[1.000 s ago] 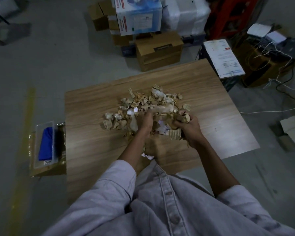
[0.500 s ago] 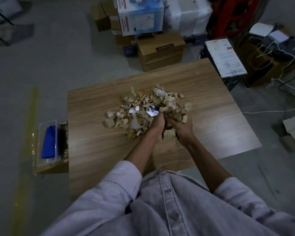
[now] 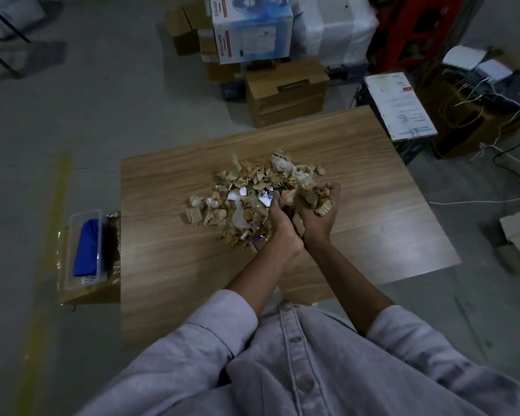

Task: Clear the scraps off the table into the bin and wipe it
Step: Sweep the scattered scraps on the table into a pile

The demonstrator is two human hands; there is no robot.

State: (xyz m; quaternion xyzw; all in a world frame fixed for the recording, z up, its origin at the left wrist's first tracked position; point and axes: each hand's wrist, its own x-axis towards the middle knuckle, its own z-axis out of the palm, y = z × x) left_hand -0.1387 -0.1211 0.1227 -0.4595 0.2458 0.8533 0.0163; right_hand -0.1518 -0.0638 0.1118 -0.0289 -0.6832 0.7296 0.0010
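my left grip and right grip cupped together around a load of scraps | rest of heap lies left on worktop | bin lower left, left hand nearer

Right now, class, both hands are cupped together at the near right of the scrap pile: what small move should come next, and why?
Probably lift the cupped handful clear of the table. The left hand and right hand are pressed together around cardboard scraps, while most of the pile lies loose on the wood. No bin is clearly identifiable, so where to carry it is uncertain.
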